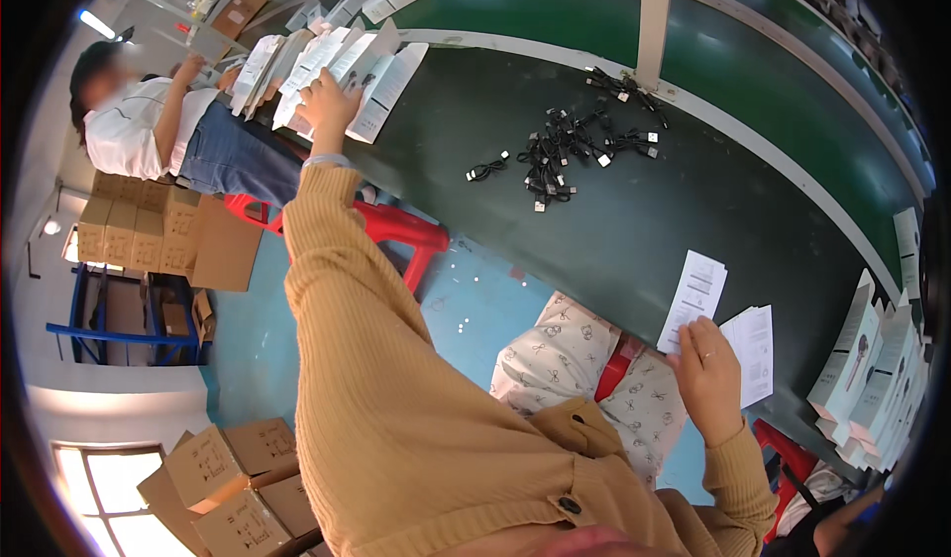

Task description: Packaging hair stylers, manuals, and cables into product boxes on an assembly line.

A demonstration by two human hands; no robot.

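Note:
My left hand (329,107) reaches out to the far left end of the dark table. Its fingers are apart and touch a row of white boxes (387,90); no box is visibly gripped in them. My right hand (709,371) is at the table's near edge on the right. Between its thumb and fingers it pinches a white printed leaflet (694,288). Just right of that hand lies a small stack of leaflets (755,351), partly covered by it.
A pile of black USB cables (562,151) lies mid-table, with one coiled cable (486,168) apart. More white boxes (865,369) stand at the right end. A person (149,126) works at the left, beyond a red stool (401,228). Cartons (243,468) are stacked lower left.

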